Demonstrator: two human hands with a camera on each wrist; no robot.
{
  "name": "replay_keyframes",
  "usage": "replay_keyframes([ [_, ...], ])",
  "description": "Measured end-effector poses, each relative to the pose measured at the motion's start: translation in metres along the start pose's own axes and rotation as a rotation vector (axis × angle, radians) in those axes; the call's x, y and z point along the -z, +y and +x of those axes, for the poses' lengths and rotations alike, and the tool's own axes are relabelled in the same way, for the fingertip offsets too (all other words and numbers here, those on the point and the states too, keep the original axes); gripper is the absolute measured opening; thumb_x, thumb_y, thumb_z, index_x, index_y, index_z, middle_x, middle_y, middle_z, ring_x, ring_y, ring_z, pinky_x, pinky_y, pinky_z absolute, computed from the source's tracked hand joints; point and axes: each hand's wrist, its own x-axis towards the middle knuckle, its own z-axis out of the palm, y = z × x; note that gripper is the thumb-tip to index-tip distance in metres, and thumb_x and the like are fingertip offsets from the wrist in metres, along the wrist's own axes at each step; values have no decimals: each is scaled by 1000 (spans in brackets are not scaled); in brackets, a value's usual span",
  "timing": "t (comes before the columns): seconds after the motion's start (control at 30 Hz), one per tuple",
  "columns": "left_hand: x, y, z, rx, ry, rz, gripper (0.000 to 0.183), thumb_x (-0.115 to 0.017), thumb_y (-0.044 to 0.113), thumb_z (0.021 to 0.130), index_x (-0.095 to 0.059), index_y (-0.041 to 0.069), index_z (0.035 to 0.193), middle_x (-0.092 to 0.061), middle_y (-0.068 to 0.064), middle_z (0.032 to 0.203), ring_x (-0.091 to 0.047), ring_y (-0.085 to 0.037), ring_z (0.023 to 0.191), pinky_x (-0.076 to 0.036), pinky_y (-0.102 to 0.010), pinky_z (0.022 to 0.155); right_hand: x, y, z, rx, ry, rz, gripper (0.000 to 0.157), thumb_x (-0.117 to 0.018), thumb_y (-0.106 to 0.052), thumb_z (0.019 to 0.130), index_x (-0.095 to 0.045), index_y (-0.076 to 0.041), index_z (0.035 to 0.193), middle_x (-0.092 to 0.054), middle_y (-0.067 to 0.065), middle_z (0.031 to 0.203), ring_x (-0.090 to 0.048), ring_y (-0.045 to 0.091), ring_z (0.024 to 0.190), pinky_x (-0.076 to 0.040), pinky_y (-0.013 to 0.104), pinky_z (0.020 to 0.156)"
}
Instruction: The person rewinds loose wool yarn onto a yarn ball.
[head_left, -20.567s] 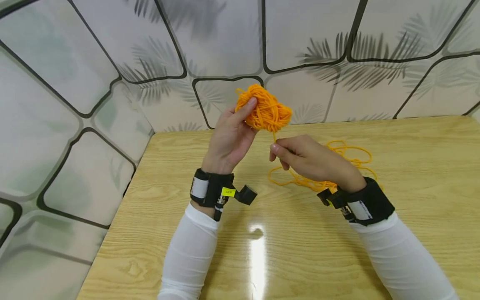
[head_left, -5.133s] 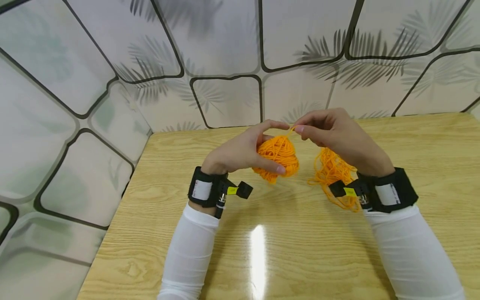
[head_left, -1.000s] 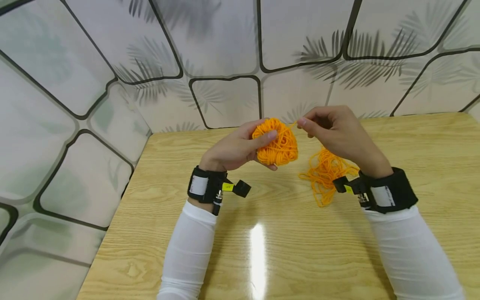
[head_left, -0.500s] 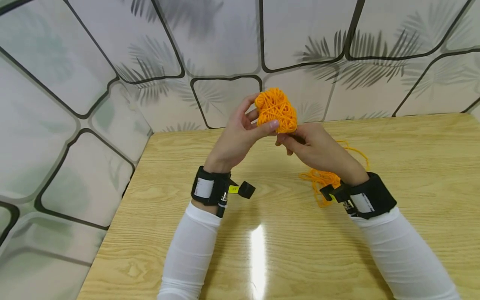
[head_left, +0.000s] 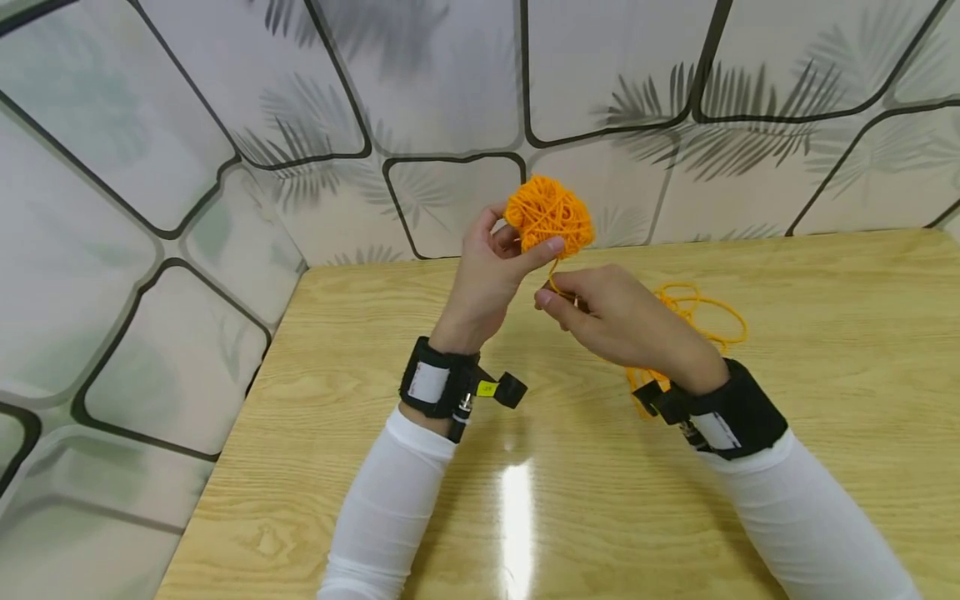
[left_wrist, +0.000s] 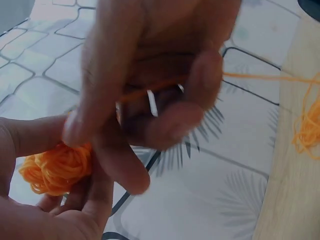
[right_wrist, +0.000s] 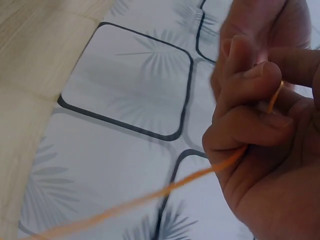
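My left hand [head_left: 487, 283] holds up an orange ball of yarn [head_left: 551, 215], thumb across its lower front and fingers behind it. From the ball's underside a short strand [head_left: 554, 271] runs down to my right hand [head_left: 622, 317], whose thumb and forefinger pinch it. In the right wrist view the strand [right_wrist: 195, 176] passes through the curled fingers and trails away toward the lower left. The left wrist view shows the ball [left_wrist: 57, 170] in the left fingers, with the right hand [left_wrist: 160, 90] crossing in front of it.
Behind and under the right forearm, a loose tangle of orange yarn [head_left: 697, 312] lies on the wooden table [head_left: 360, 500], partly hidden. A patterned wall [head_left: 465, 100] rises along the table's back edge. Each wrist wears a black strap with a small camera [head_left: 512, 390].
Over the last second the ball rose and turned in my left hand. My right hand went from its upper right side to below it, then slightly lower, so the strand now shows between them.
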Motion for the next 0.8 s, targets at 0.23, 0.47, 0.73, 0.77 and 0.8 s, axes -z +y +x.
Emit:
replay_keyframes([
  [0.23, 4, -6, 1, -16, -42, 354, 48, -66, 19, 84, -44, 10, 125, -59, -10, 109, -59, -23, 95, -49, -34, 79, 13, -17, -9, 75, -13, -119, 37, -40, -44, 96, -45, -20, 70, -33, -6, 55, -35, 9, 47, -28, 27, 47],
  [0.47, 15, -4, 4, 66, -356, 334, 36, -55, 21, 92, -48, 10, 126, -61, -12, 105, -57, -26, 85, -46, -39, 73, 40, -13, -17, 59, 150, -58, 21, -50, -37, 94, -60, -22, 85, -45, -7, 64, -38, 8, 52, -31, 27, 48],
  [0.73, 22, 1, 3, 137, -579, 241, 37, -53, 21, 94, -46, 9, 128, -59, -16, 108, -54, -31, 86, -44, -39, 71, 52, 2, -16, -21, 402, 64, 15, -57, -28, 91, -66, -16, 89, -58, -6, 74, -43, 11, 54, -35, 25, 48],
  [0.77, 22, 2, 2, 146, -593, 223, 38, -53, 19, 94, -45, 8, 130, -59, -17, 110, -54, -32, 87, -45, -40, 72, 53, 1, -16, -19, 416, 76, 15, -57, -26, 91, -66, -14, 89, -58, -5, 73, -42, 11, 53, -34, 25, 48],
  [0.8, 21, 3, 1, 154, -603, 203, 39, -52, 18, 93, -43, 8, 131, -58, -18, 112, -55, -32, 88, -45, -40, 72, 53, 0, -16, -15, 428, 84, 15, -58, -24, 90, -66, -12, 88, -57, -3, 72, -41, 11, 53, -33, 25, 48],
])
